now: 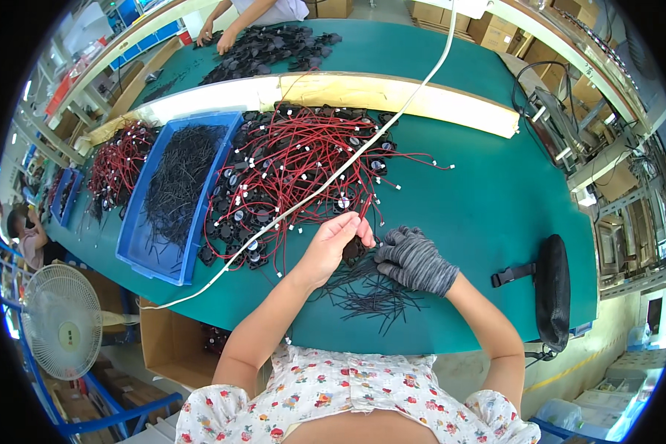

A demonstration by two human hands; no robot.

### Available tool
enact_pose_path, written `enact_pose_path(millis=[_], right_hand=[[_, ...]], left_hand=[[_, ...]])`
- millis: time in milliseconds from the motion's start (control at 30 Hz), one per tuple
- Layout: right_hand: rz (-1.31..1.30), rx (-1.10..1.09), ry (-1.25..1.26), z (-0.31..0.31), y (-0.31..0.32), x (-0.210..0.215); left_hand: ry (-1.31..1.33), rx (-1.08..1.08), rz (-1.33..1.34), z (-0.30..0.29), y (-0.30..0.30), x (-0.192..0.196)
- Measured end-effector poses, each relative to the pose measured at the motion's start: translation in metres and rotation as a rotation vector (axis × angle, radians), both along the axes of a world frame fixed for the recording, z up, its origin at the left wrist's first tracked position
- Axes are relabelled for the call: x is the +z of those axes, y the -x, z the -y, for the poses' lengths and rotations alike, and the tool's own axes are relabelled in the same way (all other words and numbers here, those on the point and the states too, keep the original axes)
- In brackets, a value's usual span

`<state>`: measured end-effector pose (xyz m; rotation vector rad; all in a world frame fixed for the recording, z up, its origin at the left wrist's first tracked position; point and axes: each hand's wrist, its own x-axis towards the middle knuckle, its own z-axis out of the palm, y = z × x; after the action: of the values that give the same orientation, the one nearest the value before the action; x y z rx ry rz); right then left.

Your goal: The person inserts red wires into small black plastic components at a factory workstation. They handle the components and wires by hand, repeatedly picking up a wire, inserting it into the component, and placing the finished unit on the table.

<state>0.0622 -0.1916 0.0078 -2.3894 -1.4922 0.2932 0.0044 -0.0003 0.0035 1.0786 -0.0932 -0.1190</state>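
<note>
Nearest the worker's body, a loose pile of thin black strips [381, 300] lies on the green table [496, 200]; from where I stand, leaving it fanned out should make single strips easier to pick. Just beyond, the gloved right hand [417, 263] has its fingers bent and drawn together; whether they pinch a strip, I cannot tell. Beside it, the bare left hand [334, 240] is closed on red wires [367, 203], with a small black part [354, 251] beneath its fingers. A firm but light pinch, close to the working end, would likely steady the wires without straining their joint. Farther off lies a heap of red-wired parts [296, 159], with a blue tray [152, 269] of black strips to its left; lift one part at a time, since the wires look tangled. Past the yellow divider [422, 103], a co-worker's hands [228, 41] touch black parts [274, 55].
</note>
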Motion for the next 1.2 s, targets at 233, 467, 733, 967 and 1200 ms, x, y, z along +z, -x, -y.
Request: enact_pose_path(millis=[233, 467, 733, 967, 1200], right_hand=[[-0.020, 0.006, -0.092, -0.001, -0.001, 0.001], [0.008, 0.042, -0.107, -0.009, -0.001, -0.016], [0.107, 0.077, -0.127, -0.017, 0.006, -0.019], [-0.257, 0.019, -0.413, -0.007, 0.001, 0.006], [-0.746, -0.282, -0.566, -0.005, 0.000, 0.020]], left_hand=[[-0.018, 0.021, 0.012, -0.001, 0.003, 0.000], [-0.006, 0.018, 0.026, -0.006, 0.003, 0.002], [-0.021, 0.049, 0.044, -0.006, 0.003, 0.002], [-0.071, 0.096, 0.050, -0.016, 0.003, 0.009], [-0.288, 0.010, 0.192, -0.015, 0.005, 0.004]])
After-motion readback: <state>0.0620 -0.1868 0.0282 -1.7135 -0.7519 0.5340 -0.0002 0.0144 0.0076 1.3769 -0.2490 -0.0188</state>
